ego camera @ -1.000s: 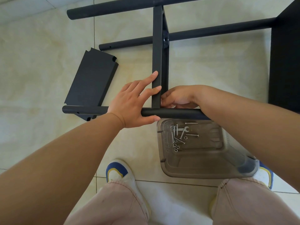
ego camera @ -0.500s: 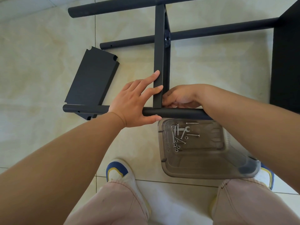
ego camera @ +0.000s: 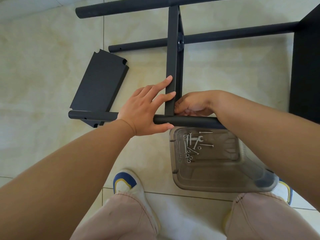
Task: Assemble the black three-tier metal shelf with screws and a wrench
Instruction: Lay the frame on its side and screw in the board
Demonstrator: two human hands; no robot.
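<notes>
While the shelf frame (ego camera: 174, 49) lies on its side across the tiled floor (ego camera: 43, 66), I read this as fastening its middle tier to the nearest pole (ego camera: 190, 121). A fitted tier panel (ego camera: 306, 66) stands dark at the right edge, and a spare shelf panel (ego camera: 100, 84) lies flat to the left, apparently waiting its turn. My left hand (ego camera: 143, 111) braces the joint: straight fingers (ego camera: 166, 82) press the upright tier edge, thumb under the pole, likely to keep the holes lined up. My right hand (ego camera: 192, 104) is tucked in behind the corner, fingers curled, probably on a fastener, though I cannot tell what they hold. Just below, a clear plastic tub (ego camera: 225, 181) keeps the loose screws (ego camera: 192, 146), nuts and small wrench (ego camera: 200, 139) within reach.
</notes>
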